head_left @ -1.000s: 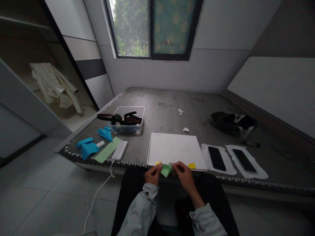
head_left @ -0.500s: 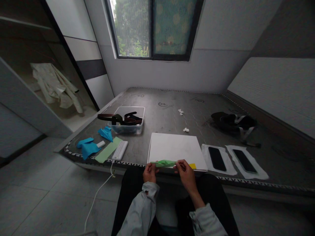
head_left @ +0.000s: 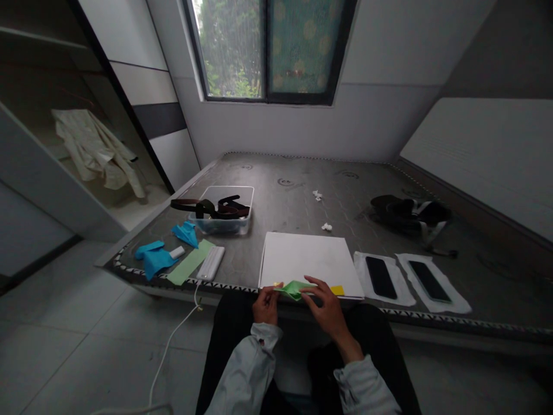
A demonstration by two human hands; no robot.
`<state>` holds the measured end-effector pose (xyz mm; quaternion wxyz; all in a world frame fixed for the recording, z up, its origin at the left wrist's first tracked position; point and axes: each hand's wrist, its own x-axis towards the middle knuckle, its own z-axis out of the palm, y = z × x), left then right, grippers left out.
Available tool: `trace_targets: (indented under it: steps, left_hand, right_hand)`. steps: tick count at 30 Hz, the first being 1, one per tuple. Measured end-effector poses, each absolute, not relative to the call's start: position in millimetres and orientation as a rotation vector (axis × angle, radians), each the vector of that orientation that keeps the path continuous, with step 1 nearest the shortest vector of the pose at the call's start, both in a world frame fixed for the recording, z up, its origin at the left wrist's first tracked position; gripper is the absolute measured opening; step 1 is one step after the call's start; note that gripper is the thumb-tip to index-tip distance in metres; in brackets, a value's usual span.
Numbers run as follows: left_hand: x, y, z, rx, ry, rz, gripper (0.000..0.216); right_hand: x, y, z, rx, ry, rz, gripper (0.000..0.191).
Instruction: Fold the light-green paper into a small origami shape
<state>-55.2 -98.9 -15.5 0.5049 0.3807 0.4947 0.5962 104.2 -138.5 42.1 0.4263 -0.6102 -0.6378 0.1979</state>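
Observation:
Both of my hands hold a small folded piece of green paper (head_left: 294, 287) just over the near edge of a white board (head_left: 309, 259). My left hand (head_left: 265, 304) pinches its left end with closed fingers. The fingers of my right hand (head_left: 325, 304) rest on its right side. Small yellow tabs (head_left: 337, 290) show at the board's near edge, beside my right hand.
The board lies on a dark grey mattress-like surface (head_left: 302, 196). On the left are blue folded papers (head_left: 154, 258), a pale green strip (head_left: 190, 263), a white power strip (head_left: 210, 263) and a clear box with belts (head_left: 221, 210). Two phones (head_left: 380, 276) lie on white sheets to the right; dark clothing (head_left: 408, 212) is behind.
The green paper was a wider folded shape, then was pulled into a flat narrow strip, and now it is turned and partly opened again between my fingers.

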Motion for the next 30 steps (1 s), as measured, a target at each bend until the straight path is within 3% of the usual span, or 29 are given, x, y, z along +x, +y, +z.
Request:
trace_targets:
  steps: [16,30]
  left_hand:
    - [-51.2,-99.1,-22.5,0.799,1.27,1.44,0.035]
    - [-50.0,-101.4,-21.9,0.832,1.273,1.436,0.032]
  right_hand:
    - [96.6,-140.7,37.6,-1.482,-1.695,0.608,0.026]
    - [97.7,-140.8,33.6,-1.529,-1.753,0.285,0.022]
